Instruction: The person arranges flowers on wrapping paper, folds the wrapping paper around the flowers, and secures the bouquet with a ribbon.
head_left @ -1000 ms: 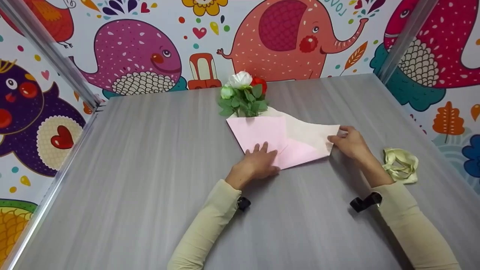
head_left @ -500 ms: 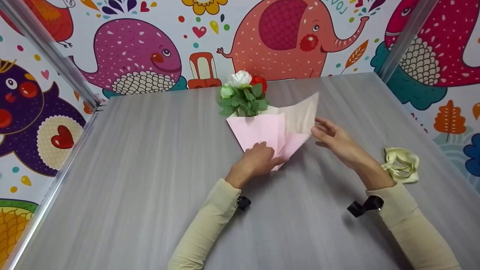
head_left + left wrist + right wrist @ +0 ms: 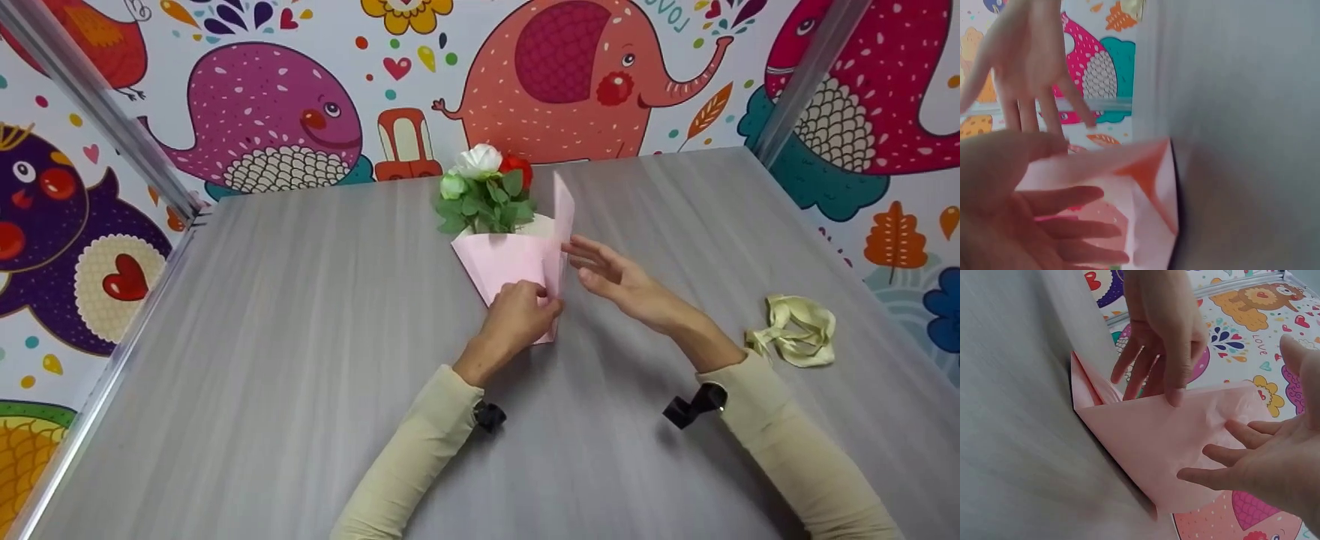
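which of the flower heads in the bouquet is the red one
The red flower is the one on the right at the back of the bunch, beside the white rose; the pale green bud sits lower left.

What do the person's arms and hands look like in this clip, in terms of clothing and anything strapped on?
Both arms wear long, close-fitting sleeves in pale cream-yellow, the left sleeve and right sleeve reaching the wrists. A small black device sits at each cuff: one on the left wrist, one on the right wrist. The left hand and right hand are bare; no rings or gloves show.

Cream long sleeves (image 3: 409, 465), black wrist-mounted cameras (image 3: 686, 406).
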Demonstrator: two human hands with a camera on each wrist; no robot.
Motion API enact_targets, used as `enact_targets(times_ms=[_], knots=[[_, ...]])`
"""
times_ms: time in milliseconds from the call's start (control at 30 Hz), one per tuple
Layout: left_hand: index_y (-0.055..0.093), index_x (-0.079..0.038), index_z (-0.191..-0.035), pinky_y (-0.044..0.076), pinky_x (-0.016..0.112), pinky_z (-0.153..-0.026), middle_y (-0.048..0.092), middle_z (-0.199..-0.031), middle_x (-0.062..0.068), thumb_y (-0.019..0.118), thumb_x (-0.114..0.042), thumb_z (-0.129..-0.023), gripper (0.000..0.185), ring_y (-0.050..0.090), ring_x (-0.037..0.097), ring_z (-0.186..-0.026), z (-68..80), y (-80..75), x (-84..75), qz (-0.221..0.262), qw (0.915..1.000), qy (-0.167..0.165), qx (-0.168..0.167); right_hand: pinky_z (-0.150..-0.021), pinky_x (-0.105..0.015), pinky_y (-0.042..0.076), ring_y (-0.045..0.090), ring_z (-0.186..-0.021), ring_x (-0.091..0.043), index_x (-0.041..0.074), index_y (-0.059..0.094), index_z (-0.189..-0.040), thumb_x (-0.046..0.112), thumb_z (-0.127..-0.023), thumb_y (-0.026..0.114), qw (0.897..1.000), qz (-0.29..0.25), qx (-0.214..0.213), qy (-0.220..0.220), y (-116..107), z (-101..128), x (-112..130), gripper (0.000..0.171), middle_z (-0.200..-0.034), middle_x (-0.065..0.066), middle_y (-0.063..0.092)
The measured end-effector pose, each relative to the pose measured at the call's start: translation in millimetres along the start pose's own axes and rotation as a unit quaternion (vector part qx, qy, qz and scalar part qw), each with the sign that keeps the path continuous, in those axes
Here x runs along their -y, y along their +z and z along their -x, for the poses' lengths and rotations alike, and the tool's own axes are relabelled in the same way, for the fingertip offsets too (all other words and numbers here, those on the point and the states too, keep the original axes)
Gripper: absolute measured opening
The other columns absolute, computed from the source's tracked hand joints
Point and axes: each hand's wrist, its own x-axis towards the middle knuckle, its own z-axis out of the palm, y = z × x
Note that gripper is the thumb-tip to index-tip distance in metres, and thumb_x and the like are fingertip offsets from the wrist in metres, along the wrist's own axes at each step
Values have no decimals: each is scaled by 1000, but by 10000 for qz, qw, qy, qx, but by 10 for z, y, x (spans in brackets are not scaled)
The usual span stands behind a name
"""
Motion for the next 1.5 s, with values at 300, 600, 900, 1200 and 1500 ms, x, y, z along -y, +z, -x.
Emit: enact_targets(times_ms=[300, 600, 900, 1200, 1500], knots=[[58, -10, -67, 32, 22, -48, 44, -58, -5, 57, -14, -96, 30, 45, 10, -53, 169, -86, 36, 458, 9971, -413, -447, -115, -54, 36, 32, -150, -36, 10, 32, -156, 21, -103, 56, 9998, 134, -138, -13, 124, -137, -84, 60, -162, -11, 35], [52, -10, -63, 33, 22, -54, 44, -62, -4, 47, -9, -95, 33, 41, 12, -59, 165, -181, 225, 1417, 9862, -832, -172, -118, -62, 26, 25, -149, -46, -6, 35, -151, 10, -95, 67, 9768, 2075, -489, -222, 251, -301, -341, 67, -159, -31, 29], [72, 5, -92, 39, 20, -54, 60, -71, 2, 59, -14, -93, 23, 52, 12, -63, 193, -272, 405, 1370, 9827, -1245, -69, -122, -60, 17, 13, -155, -41, 6, 27, -158, 22, -97, 66, 9530, 3016, 199, 195, 331, -415, -370, 74, -168, -22, 11], [73, 1, -78, 31, 20, -43, 50, -52, -6, 56, -15, -95, 28, 43, 6, -46, 237, -373, 493, 1235, 9783, -1597, 456, -121, -65, 11, 9, -154, -46, 17, 31, -158, 33, -99, 62, 9326, 3583, 238, 363, 438, -488, -356, 68, -169, -15, 9], [78, -4, -84, 40, 24, -55, 71, -74, 4, 63, -20, -95, 24, 55, 11, -61, 284, -402, 289, -21, 9958, -907, 156, -117, -73, 13, 10, -153, -48, 16, 37, -155, 31, -100, 61, 9200, 3856, 642, 279, 547, -556, -363, 62, -168, -17, 16]])
